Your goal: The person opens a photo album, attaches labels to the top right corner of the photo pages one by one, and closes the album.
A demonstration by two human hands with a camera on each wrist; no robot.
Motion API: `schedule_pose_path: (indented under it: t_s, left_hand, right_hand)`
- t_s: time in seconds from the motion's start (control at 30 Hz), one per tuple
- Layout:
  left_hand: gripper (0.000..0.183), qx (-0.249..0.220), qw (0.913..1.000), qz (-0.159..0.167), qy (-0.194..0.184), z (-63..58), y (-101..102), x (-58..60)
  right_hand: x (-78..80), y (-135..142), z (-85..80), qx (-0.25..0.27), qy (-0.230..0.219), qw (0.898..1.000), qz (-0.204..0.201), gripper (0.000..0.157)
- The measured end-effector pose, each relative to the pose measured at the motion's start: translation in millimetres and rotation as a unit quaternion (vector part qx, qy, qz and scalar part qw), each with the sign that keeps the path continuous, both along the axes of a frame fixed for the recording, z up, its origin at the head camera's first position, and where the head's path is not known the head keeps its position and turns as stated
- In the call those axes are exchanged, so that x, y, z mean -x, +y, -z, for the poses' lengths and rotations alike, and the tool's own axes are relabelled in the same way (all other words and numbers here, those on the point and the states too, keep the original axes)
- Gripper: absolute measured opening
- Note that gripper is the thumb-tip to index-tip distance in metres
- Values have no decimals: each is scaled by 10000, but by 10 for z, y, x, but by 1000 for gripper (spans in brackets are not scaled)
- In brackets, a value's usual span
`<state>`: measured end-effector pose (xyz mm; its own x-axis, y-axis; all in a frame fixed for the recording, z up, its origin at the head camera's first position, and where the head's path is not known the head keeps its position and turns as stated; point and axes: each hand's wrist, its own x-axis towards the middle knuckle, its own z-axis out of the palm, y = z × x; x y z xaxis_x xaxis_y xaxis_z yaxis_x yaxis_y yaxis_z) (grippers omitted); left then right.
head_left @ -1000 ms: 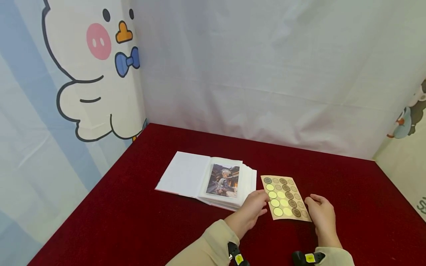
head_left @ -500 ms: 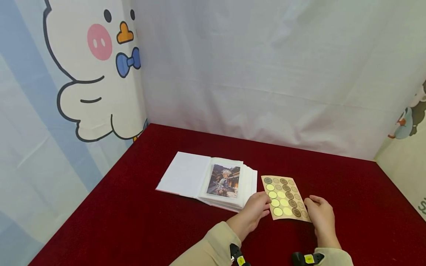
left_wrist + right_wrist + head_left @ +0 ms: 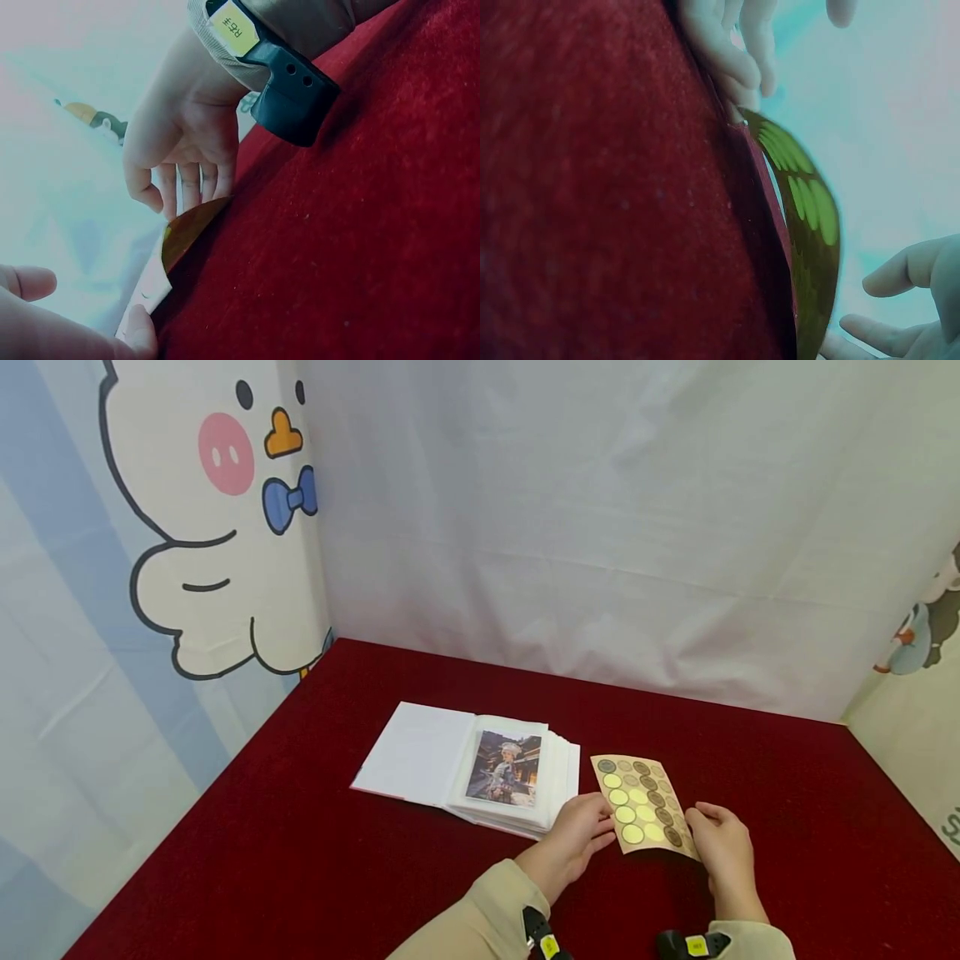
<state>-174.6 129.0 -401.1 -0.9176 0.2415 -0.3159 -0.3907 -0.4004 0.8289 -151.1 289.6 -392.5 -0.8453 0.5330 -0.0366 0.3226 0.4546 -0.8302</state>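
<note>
A tan sheet of round stickers (image 3: 637, 797), some shining gold, is bowed upward close over the red cloth. My left hand (image 3: 576, 837) has its fingers at the sheet's left edge. The right hand (image 3: 723, 856) touches the opposite edge. In the left wrist view, the left hand (image 3: 60, 330) puts one fingertip against the sheet (image 3: 191, 231), its thumb standing apart. Seen from the right wrist, the curved sheet (image 3: 817, 259) meets the fingertips of the right hand (image 3: 937, 266), whose thumb is also apart. Part of the right fingers is hidden behind the sheet.
A white photo album (image 3: 427, 747) lies spread to the left, just beyond the left hand. On its page is a photo (image 3: 504, 768) of a person in a pale hat. Pale curtains (image 3: 570, 527) with cartoon figures stand around the red cloth-covered table (image 3: 300, 835).
The left hand has shifted slightly to the right. The sticker sheet's left edge has moved right with it, and the sheet bows a little more. The right hand and the album stay almost still.
</note>
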Motion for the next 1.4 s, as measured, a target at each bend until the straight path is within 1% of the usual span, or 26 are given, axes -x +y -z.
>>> schedule_pose_path:
  t_s: [0.1, 0.2, 0.33, 0.43, 0.57, 0.67, 0.77, 0.87, 0.93, 1.0, 1.07, 1.2, 1.3, 1.4]
  left_hand:
    - [45, 45, 9999, -69, -94, -1, 21, -6]
    - [38, 112, 9999, -53, -37, 4, 35, -16]
    - [47, -12, 9999, 62, 119, 32, 57, -24]
    - [58, -188, 9997, 123, 122, 48, 86, -24]
    - [58, -208, 9996, 202, 58, 74, 123, -15]
    - [54, 62, 9996, 270, 84, 99, 138, -13]
    - [54, 558, 9979, 247, 221, 108, 146, -16]
    - [57, 1077, 9927, 135, 520, 96, 142, -18]
    - [61, 1318, 9887, 26, 717, 89, 135, -18]
    - [64, 1412, 9860, -43, 891, 84, 125, -19]
    - [66, 1369, 9856, -72, 989, 83, 117, -16]
    - [68, 1092, 9879, -45, 1096, 76, 100, 1]
    - [66, 858, 9905, 8, 1079, 76, 94, 22]
    - [64, 738, 9914, 39, 1078, 74, 95, 40]
  right_hand:
    - [-2, 5, 1, 71, -15, 10000, -27, 47]
    - [-3, 6, 2, 115, -43, 9999, -51, 47]
    - [-2, 3, 8, 121, -76, 9998, -100, 47]
    - [1, 1, 13, 128, -82, 9998, -120, 45]
    - [-2, -1, 5, 210, -104, 9996, -187, 43]
    - [-8, -1, 0, 293, -121, 9991, -274, 43]
    - [-11, -5, 1, 296, -117, 9990, -316, 43]
    - [-14, -6, 3, 257, -126, 9990, -342, 43]
    - [-14, -7, 2, 217, -143, 9990, -356, 43]
    - [-12, -4, 3, 225, -180, 9988, -386, 44]
    - [-8, -5, 2, 233, -207, 9989, -344, 44]
    - [-4, -3, 0, 304, -141, 9988, -352, 43]
    - [0, 2, -2, 390, -41, 9983, -422, 41]
    - [6, 0, -13, 457, 59, 9983, -356, 38]
